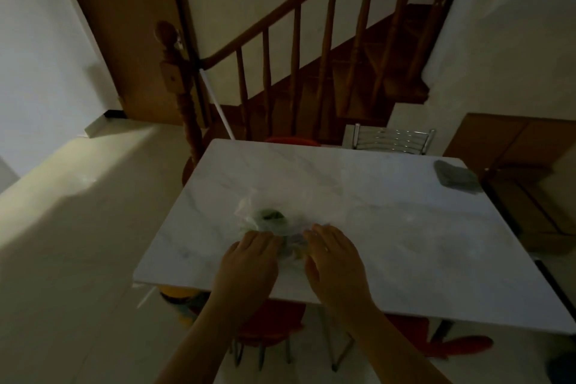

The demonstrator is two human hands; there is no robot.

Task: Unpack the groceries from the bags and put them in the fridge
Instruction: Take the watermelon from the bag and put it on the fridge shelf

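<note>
Dim light here, and I have both hands down on the clear plastic bag [265, 224] near the front edge of the white marble table [374, 212]. Something green [270, 215] sits inside it toward the far end; nearer me the film shows pale, blurry shapes I can't make out. The bag lies crumpled and low, with no clear long axis; its bunched part points away from me, toward the staircase [311, 65].

My left hand [249, 262] is on the bag's near left side, fingers curled down into the plastic. My right hand [333, 259] is on the near right side, fingers bent over the film too. Both look like they are gripping the bag, though the blur hides the fingertips.

Over at the far right corner of the table lies a grey cloth [455, 178]. A metal chair back [392, 140] stands beyond the far edge, and a red stool [268, 321] shows under the table near me.
</note>
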